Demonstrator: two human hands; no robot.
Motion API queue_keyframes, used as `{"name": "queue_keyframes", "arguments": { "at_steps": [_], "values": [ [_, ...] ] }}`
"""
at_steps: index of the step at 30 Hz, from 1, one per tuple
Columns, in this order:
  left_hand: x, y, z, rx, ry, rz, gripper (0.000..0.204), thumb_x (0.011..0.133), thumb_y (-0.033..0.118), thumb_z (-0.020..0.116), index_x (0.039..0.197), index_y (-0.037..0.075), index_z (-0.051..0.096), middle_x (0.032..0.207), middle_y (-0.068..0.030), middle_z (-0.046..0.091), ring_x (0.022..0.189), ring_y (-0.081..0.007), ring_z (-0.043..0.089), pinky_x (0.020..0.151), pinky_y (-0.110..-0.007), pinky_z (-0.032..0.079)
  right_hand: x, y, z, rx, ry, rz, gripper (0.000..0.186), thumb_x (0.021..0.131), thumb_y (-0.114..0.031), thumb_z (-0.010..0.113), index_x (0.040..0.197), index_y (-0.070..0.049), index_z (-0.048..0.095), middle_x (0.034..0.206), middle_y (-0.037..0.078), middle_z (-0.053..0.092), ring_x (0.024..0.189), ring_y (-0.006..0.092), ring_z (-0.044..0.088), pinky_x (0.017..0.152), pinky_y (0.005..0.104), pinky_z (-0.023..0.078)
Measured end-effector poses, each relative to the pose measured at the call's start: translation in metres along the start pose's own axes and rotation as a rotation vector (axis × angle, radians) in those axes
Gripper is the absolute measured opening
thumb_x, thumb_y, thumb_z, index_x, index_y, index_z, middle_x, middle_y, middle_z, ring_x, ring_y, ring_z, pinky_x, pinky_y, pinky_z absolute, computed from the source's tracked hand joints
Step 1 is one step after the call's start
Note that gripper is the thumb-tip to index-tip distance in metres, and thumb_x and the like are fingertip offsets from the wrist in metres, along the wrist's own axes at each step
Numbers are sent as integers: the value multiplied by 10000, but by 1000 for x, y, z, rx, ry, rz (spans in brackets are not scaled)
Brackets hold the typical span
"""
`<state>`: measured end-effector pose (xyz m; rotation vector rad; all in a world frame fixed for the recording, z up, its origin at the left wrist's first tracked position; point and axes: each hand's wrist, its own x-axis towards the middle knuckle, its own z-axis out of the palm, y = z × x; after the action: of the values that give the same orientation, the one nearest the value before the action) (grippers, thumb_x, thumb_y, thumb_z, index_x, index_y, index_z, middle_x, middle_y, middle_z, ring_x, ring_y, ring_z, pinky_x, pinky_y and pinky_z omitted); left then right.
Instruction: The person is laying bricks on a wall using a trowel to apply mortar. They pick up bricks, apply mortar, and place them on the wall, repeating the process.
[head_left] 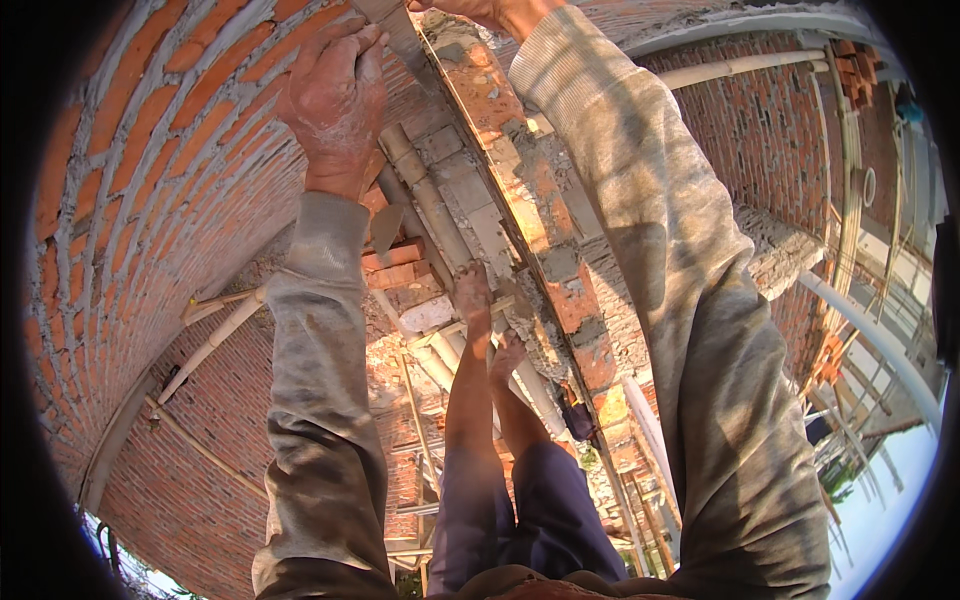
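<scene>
My left hand point(336, 108), dusty with pale mortar, is raised beside the brick wall point(150, 130) at the upper left. Its fingers curl in near the end of a grey flat piece point(392, 22); what they grip is hidden. At the top edge, partly cut off, my right hand point(490, 12) has its fingertips pressed together by the same grey piece, and I cannot make out what is in them. A long thin straight strip point(500, 195) runs down from there along a narrow brick wall edge point(495, 110) smeared with mortar.
My bare feet point(472, 292) stand on bamboo poles point(428, 190). Loose bricks point(395, 265) and a grey flat plate point(386, 229) lie to their left. A dark object point(578, 420) sits by the strip. Scaffold poles point(215, 335) cross at left; a pale pole point(875, 320) slants at right.
</scene>
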<state>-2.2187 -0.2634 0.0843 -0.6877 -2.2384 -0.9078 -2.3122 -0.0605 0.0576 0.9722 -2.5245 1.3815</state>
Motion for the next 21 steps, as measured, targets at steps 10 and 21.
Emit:
{"name": "queue_keyframes", "arguments": {
  "at_steps": [10,21],
  "values": [
    [5,-3,-10,-353,-100,-333,272,862,5,805,1118,20,713,1032,-105,788,953,-193,771,839,-322,635,-9,-36,-4,386,63,468,386,852,-27,542,1149,-38,788,978,129,799,812,212,719,693,333,547],
    [23,-3,10,-200,-78,-257,529,790,120,915,1204,-31,621,952,-80,735,820,-147,719,739,-278,596,-16,-37,-12,718,-8,456,442,903,-116,607,1326,-3,669,1230,133,705,1076,220,642,909,340,491]
  ]
}}
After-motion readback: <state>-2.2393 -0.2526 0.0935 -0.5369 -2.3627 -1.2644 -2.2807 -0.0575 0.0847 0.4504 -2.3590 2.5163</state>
